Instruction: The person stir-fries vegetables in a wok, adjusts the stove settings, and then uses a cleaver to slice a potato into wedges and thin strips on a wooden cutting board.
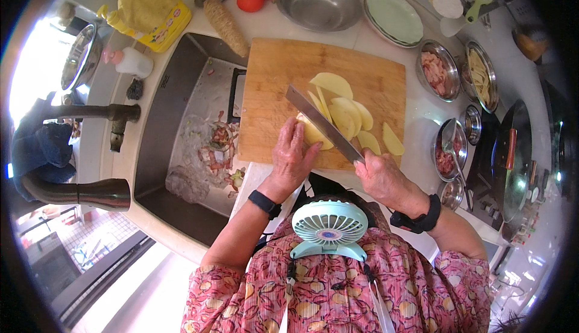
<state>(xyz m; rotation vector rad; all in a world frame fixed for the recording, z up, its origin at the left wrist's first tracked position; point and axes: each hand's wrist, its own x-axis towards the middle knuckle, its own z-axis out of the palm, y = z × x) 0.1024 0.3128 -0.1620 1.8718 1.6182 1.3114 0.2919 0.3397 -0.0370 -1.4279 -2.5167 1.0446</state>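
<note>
A wooden cutting board [280, 70] lies before me, its left part over the sink. My left hand [291, 154] holds a peeled potato piece [312, 135] down on the board near its front edge. My right hand [384, 177] grips the handle of a kitchen cleaver [322, 122], whose blade slants up to the left along the right side of that piece. Several pale yellow potato slices [346, 118] lie overlapped to the right of the blade, and one slice [392, 139] lies apart near the board's right edge. My fingers hide part of the potato piece.
The sink [181, 84] at left holds food scraps. Behind the board stand tomatoes [251, 0], a metal basin [319, 2] and green plates [393, 16]. Metal bowls with meat [436, 73] and pale strips [479, 77] stand at right, near a wok [513, 165]. A faucet [117, 125] is at left.
</note>
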